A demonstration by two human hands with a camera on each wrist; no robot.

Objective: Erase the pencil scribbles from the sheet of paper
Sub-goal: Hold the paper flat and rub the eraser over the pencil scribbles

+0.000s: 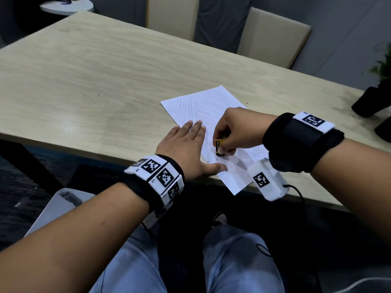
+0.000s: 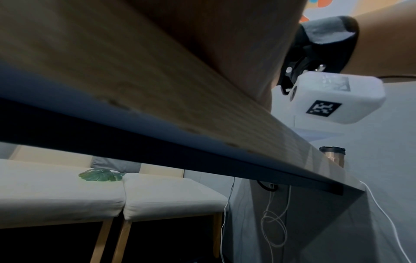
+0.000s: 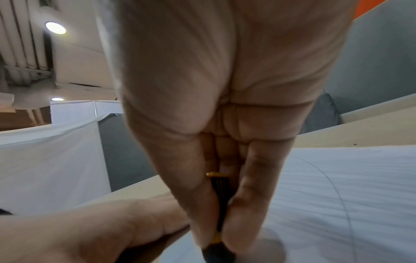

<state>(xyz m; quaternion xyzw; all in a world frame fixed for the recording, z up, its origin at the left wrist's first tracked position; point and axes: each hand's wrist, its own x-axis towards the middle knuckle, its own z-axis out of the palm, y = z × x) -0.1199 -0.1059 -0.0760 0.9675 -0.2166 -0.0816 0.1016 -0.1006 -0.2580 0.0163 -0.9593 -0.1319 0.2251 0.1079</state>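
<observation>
The sheet of paper [image 1: 213, 115] lies slantwise at the near edge of the table [image 1: 95, 81], one corner hanging past that edge towards my lap. Faint pencil scribbles [image 1: 190, 106] in slanted strokes cover its far half; the near part looks paler, with small dark crumbs [image 1: 234, 168] scattered on it.

My right hand [image 1: 234, 127] pinches a black eraser in a yellow-and-black sleeve [image 1: 219, 146], thumb on one side and fingers on the other, its dark tip set down on the paper. From the right wrist view, the eraser [image 3: 219, 210] is squeezed between my thumb and fingers [image 3: 252, 204], the ruled pencil lines running away to the right.

My left hand [image 1: 186, 149] lies flat, fingers straight and close together, thumb spread out to the right; it presses the left side of the sheet, partly on the bare table. The thumb tip sits just near of the eraser.

At the far right of the table stand dark pots [image 1: 368, 102] with a green plant [image 1: 383, 66], blurred. Beyond the far edge are pale upholstered chairs [image 1: 273, 34]. Both my wrists wear black bands with white marker blocks [image 1: 160, 176].
</observation>
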